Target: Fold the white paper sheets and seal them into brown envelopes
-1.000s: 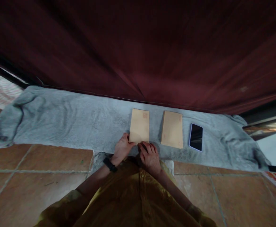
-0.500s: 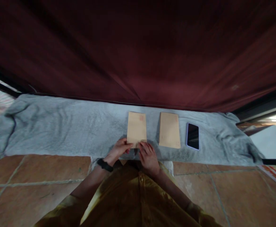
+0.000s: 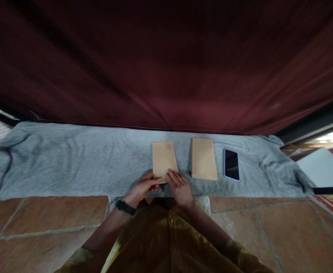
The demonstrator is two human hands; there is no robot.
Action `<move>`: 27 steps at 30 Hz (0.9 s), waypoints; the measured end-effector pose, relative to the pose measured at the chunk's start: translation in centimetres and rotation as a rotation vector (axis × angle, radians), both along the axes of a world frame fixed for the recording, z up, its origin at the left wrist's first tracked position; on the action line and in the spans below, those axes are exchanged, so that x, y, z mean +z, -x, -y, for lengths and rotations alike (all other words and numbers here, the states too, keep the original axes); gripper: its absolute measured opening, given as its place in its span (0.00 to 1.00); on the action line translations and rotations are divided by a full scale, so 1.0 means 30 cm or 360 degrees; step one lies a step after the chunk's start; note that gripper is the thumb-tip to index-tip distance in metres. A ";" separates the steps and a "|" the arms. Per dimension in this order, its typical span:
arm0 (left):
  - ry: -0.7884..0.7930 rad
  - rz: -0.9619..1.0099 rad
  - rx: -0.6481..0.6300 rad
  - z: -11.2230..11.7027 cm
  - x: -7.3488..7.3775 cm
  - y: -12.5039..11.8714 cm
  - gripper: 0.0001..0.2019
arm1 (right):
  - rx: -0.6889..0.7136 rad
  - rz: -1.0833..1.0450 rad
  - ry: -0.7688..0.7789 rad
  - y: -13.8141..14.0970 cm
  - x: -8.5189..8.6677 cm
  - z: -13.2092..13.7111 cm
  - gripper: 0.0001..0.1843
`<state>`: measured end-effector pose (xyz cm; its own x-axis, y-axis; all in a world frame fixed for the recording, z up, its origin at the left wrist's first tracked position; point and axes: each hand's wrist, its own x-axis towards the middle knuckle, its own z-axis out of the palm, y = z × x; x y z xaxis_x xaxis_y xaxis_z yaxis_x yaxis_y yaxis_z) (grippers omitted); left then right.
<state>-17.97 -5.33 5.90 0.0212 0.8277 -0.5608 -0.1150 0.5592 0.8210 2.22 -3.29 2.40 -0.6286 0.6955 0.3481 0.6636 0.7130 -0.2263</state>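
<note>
A brown paper envelope (image 3: 163, 156) with a small red printed mark near its upper right corner lies over the grey cloth, just in front of my body. My left hand (image 3: 145, 185) pinches its lower left corner, the thumb on top; a dark band circles that wrist. My right hand (image 3: 180, 188) is at the lower right corner, its fingers close together over the paper's edge and its thumb mostly hidden. To the right lies a stack of similar brown envelopes (image 3: 204, 158), touched by neither hand.
A phone (image 3: 231, 164) in a light purple case lies right of the stack. The grey cloth (image 3: 98, 163) covers a long narrow surface. Behind it hangs a dark red curtain (image 3: 166, 83). A white sheet-like object (image 3: 324, 167) is at the far right, above the tiled floor (image 3: 303, 231).
The envelope in my hands has turned slightly, its top tilting left, and sits a little lower in view. Both hands stay at its lower corners. The view has shifted slightly.
</note>
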 end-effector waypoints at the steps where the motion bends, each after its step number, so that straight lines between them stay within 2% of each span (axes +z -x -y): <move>1: 0.0004 0.0014 0.0009 0.000 -0.002 0.002 0.21 | -0.0020 -0.0004 0.0002 -0.012 -0.004 -0.002 0.27; 7: -0.0022 0.0047 0.0019 0.005 0.005 0.009 0.23 | -0.0094 -0.0012 0.0097 -0.071 -0.011 0.000 0.27; 11: -0.0055 0.0047 0.0008 0.014 0.018 0.020 0.23 | -0.0195 -0.0232 0.0339 -0.095 -0.003 0.009 0.27; 15: -0.0120 0.0073 0.0049 0.026 0.026 0.026 0.25 | -0.0482 -0.0944 0.0856 -0.094 0.003 0.018 0.20; 19: -0.0221 0.0116 0.0112 0.034 0.043 -0.004 0.24 | -0.0666 -0.1924 0.1785 -0.052 0.018 0.024 0.22; 21: -0.0263 0.0106 0.0135 0.036 0.056 -0.027 0.23 | -0.0697 -0.2214 0.2125 -0.024 0.028 0.025 0.24; 23: -0.0301 0.0069 0.0171 0.039 0.070 -0.047 0.23 | -0.0702 -0.2314 0.2237 0.000 0.039 0.024 0.23; 27: -0.0330 0.0001 0.0165 0.047 0.099 -0.062 0.24 | -0.0784 -0.2461 0.2238 0.023 0.057 0.019 0.22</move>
